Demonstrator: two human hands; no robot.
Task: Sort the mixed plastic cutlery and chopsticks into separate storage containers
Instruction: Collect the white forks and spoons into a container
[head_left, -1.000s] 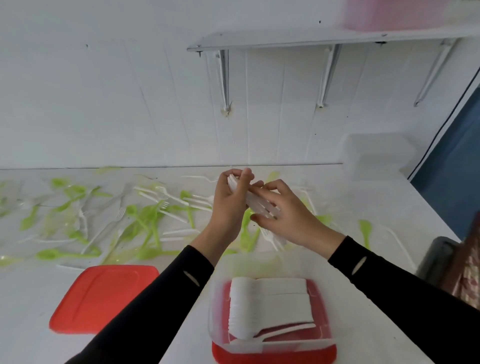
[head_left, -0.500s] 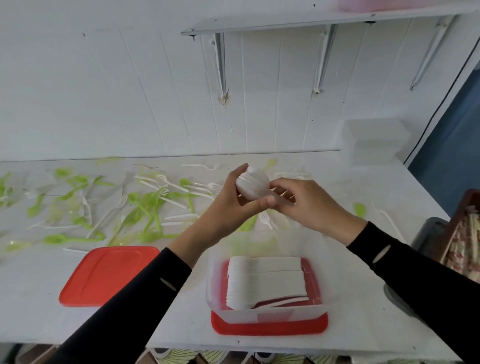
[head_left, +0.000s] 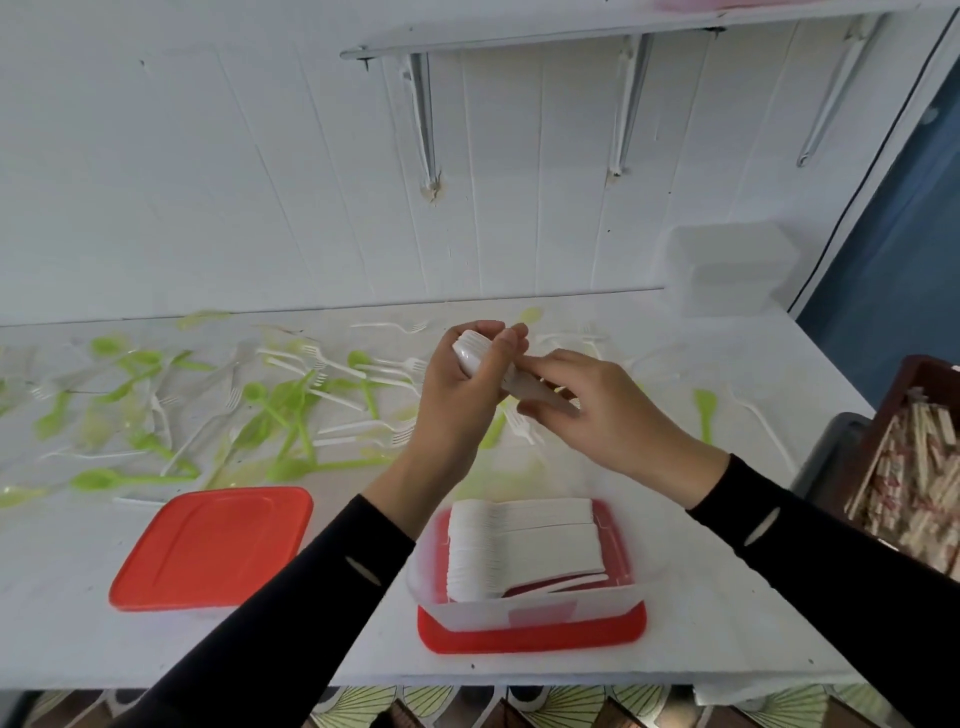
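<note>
My left hand (head_left: 460, 395) grips a stack of white plastic spoons (head_left: 470, 351) by the bowl end, held above the table. My right hand (head_left: 597, 415) pinches the handle end of the same stack. Below them stands a clear container (head_left: 524, 608) on a red lid, with rows of nested white spoons (head_left: 519, 540) inside. Green spoons (head_left: 280, 410) and white forks (head_left: 332, 364) lie scattered across the white table behind and to the left.
A loose red lid (head_left: 213, 545) lies at front left. A wooden box of wrapped chopsticks (head_left: 914, 467) stands at the right edge. A clear empty container (head_left: 732, 270) sits at back right against the wall. The table's front edge (head_left: 467, 680) runs close below.
The camera has tipped down and pulled back. Both hands have kept hold of the spoon stack, turning it so the bowl end points up-left again.
</note>
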